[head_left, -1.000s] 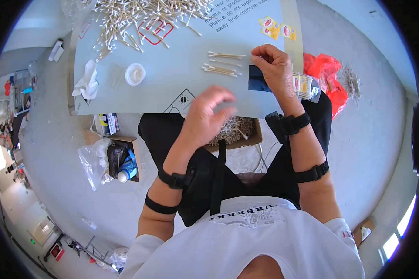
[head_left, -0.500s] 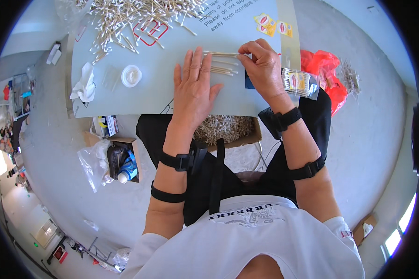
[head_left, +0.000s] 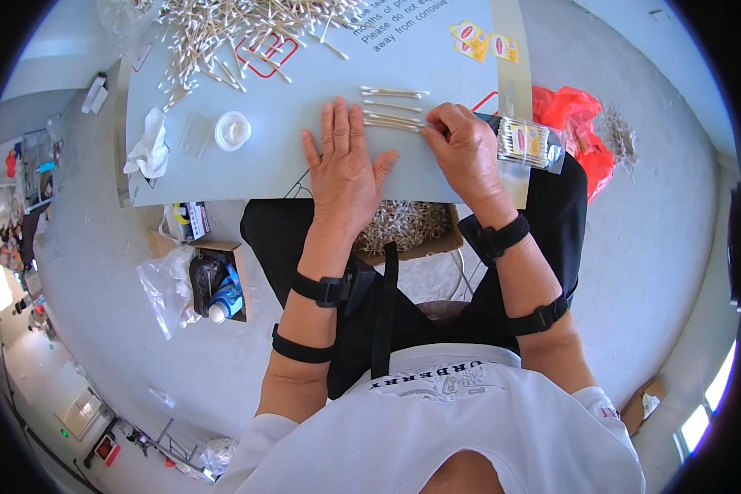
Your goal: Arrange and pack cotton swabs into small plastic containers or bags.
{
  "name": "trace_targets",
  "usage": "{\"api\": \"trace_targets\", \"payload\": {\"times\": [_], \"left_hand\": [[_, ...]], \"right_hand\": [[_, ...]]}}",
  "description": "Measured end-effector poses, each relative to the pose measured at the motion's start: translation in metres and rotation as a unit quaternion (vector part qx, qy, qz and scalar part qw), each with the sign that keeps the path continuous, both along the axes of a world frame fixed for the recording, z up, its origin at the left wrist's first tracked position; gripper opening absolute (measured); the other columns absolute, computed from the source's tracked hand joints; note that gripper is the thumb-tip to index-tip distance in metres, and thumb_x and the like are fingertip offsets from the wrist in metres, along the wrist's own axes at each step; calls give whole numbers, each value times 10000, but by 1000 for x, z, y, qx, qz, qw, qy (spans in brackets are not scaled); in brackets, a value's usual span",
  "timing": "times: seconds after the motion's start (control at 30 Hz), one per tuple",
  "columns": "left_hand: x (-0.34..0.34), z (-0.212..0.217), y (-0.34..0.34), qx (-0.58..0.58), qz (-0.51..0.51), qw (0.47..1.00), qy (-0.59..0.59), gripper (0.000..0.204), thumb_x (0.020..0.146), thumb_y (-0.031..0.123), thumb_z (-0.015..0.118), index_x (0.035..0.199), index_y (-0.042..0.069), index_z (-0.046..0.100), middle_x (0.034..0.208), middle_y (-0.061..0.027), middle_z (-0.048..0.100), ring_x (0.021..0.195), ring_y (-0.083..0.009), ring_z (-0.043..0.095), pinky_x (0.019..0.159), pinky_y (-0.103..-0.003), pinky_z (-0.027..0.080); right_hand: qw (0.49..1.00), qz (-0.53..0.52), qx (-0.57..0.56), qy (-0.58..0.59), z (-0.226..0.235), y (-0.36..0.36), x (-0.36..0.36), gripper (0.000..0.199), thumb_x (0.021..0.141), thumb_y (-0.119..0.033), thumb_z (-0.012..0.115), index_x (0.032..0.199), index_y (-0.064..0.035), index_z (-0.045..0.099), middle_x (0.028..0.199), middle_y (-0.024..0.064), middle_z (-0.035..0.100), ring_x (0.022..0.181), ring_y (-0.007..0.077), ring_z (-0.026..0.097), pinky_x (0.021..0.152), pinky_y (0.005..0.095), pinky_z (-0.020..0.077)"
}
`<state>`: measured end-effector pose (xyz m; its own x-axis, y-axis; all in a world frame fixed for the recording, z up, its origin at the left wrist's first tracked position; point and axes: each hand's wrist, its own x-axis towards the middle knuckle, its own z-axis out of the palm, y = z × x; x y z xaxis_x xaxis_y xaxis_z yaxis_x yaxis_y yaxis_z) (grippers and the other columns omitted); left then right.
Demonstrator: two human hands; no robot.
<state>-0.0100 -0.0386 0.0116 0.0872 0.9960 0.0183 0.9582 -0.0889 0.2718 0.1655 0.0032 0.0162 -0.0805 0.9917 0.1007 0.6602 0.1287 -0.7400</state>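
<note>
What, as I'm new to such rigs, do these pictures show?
There is no robot: these are a person's bare left hand and right hand, with black bands around the forearms. Every picture comes from one wide fisheye camera on the head, looking down, so edges bend. On the pale grey table lie a heap of white-tipped cotton swabs, a round white plastic tub, a crumpled white tissue and yellow-and-white cards. The left hand lies flat near the left ends of a few swabs; the right hand is curled at their right ends; whether it grips any is unclear.
</note>
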Motion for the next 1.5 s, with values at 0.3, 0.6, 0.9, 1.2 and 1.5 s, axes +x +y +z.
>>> {"api": "trace_targets", "payload": {"times": [0.3, 0.6, 0.9, 1.2, 1.5], "left_hand": [[5, 3, -1, -2, 14, 1000, -12, 765, 910, 389, 579, 1473, -14, 253, 1556, -202, 198, 1459, -336, 144, 1153, -550, 97], [8, 5, 0, 1, -13, 999, -30, 777, 886, 377, 616, 1465, -11, 273, 1560, -184, 191, 1458, -344, 133, 1151, -557, 98], [14, 5, 10, 18, -52, 998, 7, 738, 864, 392, 633, 1448, 42, 347, 1499, -82, 304, 1410, -339, 215, 1130, -569, 149], [13, 2, 9, 22, -56, 998, 15, 748, 858, 414, 633, 1454, 63, 347, 1466, -81, 319, 1412, -332, 202, 1127, -579, 155], [14, 1, 8, 20, -57, 998, 12, 767, 848, 403, 649, 1462, 75, 329, 1462, -77, 308, 1419, -333, 184, 1126, -587, 155]], "right_hand": [[1000, -10, -8, 16, -2, 1, 3, 104, 769, -58, 648, 863, -45, 604, 765, 130, 619, 711, 325, 627, 634, 402, 500], [998, 7, -5, 64, 2, 9, -3, 117, 777, -59, 642, 893, -47, 636, 775, 131, 618, 715, 324, 628, 628, 396, 504], [998, 1, 41, 44, -1, 23, -5, 67, 791, -96, 641, 846, -60, 656, 783, 110, 610, 715, 317, 627, 634, 402, 500], [999, -9, -24, 30, 1, 1, 3, 115, 767, -103, 673, 863, -50, 640, 773, 110, 612, 721, 298, 628, 637, 387, 501], [1000, 11, 17, -16, 0, -6, -1, 148, 746, -122, 695, 881, -85, 649, 830, 84, 589, 724, 279, 633, 637, 383, 508]]}}
